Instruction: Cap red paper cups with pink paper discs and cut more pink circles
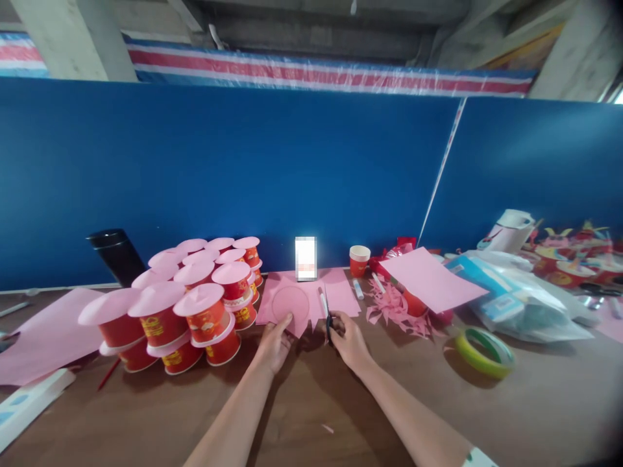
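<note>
My left hand pinches the near edge of a pink paper sheet that has a circle drawn on it. My right hand is closed on the handles of dark scissors, whose blades point away from me along the paper's right side. Both hands rest low over the brown table, close together near its middle.
Left of the hands stand several stacked red paper cups with pink paper lids. A black flask, a phone, one red cup, glue sticks, pink scraps, a loose pink sheet, a green tape roll and plastic bags surround them. A blue partition backs the table.
</note>
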A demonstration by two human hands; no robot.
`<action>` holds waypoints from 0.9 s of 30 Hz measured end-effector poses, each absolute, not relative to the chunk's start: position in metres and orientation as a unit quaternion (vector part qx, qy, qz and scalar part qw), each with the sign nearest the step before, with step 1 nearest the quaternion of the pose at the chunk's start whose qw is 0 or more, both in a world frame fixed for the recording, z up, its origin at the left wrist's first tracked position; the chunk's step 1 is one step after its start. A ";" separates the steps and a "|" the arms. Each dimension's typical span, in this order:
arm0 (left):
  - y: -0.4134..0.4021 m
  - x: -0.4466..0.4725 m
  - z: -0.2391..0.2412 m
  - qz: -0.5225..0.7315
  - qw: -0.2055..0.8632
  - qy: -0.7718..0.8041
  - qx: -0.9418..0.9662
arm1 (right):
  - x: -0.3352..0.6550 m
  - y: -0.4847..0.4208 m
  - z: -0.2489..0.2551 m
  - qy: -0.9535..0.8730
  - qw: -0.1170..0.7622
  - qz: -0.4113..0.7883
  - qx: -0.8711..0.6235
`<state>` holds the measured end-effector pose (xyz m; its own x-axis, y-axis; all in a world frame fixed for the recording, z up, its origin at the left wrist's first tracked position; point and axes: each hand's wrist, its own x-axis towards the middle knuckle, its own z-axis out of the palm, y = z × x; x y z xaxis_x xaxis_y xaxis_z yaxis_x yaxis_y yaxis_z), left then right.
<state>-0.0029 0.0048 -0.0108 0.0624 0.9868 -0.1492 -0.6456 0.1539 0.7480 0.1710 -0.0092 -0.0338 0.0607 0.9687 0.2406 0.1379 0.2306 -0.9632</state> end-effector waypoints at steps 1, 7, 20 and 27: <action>0.005 -0.003 -0.010 0.589 0.690 0.335 0.254 | 0.170 -0.009 -0.033 -0.568 0.542 0.385 -0.485; 0.012 -0.003 -0.011 0.600 0.693 0.340 0.212 | 0.165 -0.009 -0.029 -0.589 0.524 0.366 -0.495; 0.014 -0.001 -0.010 0.594 0.714 0.333 0.159 | 0.159 -0.010 -0.025 -0.590 0.503 0.405 -0.484; 0.016 -0.003 -0.017 0.594 0.722 0.329 0.135 | 0.159 -0.008 -0.031 -0.588 0.508 0.408 -0.479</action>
<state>-0.0028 0.0156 -0.0168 0.0779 0.9459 -0.3149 -0.7679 0.2584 0.5862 0.1594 -0.0084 -0.0305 -0.0252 0.9779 0.2074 0.1480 0.2088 -0.9667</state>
